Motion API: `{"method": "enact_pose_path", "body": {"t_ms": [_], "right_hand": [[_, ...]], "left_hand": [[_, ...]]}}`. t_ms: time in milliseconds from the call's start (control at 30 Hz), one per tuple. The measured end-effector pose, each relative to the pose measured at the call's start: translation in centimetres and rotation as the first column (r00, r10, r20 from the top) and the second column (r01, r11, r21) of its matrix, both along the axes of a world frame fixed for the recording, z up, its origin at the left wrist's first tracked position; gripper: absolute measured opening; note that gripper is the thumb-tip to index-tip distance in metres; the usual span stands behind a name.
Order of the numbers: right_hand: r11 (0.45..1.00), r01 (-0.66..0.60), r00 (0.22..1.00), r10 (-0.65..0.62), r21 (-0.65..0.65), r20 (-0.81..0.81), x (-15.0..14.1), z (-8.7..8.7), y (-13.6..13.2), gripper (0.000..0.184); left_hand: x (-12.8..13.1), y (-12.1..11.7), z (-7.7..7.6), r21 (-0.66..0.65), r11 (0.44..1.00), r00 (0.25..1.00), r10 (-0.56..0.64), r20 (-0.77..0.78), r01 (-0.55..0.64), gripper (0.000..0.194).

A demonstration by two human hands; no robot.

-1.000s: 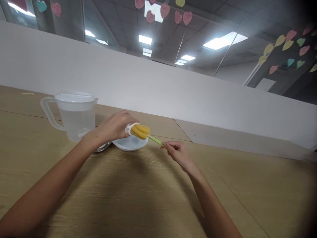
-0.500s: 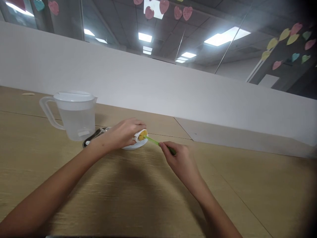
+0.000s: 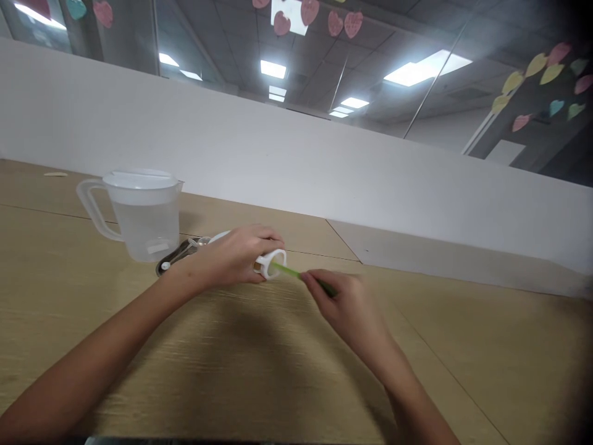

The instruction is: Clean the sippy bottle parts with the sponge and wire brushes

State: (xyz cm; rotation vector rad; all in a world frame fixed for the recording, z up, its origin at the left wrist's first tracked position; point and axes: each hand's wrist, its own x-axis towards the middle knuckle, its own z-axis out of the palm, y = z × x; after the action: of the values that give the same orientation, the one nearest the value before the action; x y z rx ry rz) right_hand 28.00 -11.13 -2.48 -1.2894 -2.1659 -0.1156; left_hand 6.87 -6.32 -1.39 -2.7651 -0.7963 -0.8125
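The widest free room lies to the right of the right hand (image 3: 348, 304), where the worktop (image 3: 482, 334) runs open toward the white wall (image 3: 278, 161), which bars any reach farther back. Another open stretch lies between the forearms, on the person's side. The middle is blocked: the left hand (image 3: 243, 254) grasps a white holder (image 3: 265, 267), and a green handle (image 3: 289, 271) bridges from it to the right hand. On the left, the jug (image 3: 146, 225) stands tall, its handle jutting leftward; a dark tray (image 3: 173, 256) fills the gap between jug and left forearm (image 3: 111, 340).
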Motion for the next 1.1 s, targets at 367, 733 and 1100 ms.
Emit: {"method": "enact_pose_path", "body": {"t_ms": [367,733,1100], "right_hand": [[1.000,0.008,0.999,-0.007,0.019,-0.052,3.1,0.5,-2.7,0.029],[0.998,0.029,0.998,-0.032,-0.055,-0.058,3.8,0.4,-3.4,0.031],[0.981,-0.002,0.998,-0.010,-0.195,-0.062,4.7,0.7,-3.9,0.035]], "left_hand": [[-1.7,-0.9,2.2,-0.114,0.993,1.000,0.017,0.017,-0.014,0.025],[-1.5,-1.2,2.3,-0.175,0.984,1.000,-0.012,-0.001,0.012,0.025],[-1.5,-1.9,1.9,-0.193,0.981,0.994,-0.002,-0.109,-0.019,0.027]]}}
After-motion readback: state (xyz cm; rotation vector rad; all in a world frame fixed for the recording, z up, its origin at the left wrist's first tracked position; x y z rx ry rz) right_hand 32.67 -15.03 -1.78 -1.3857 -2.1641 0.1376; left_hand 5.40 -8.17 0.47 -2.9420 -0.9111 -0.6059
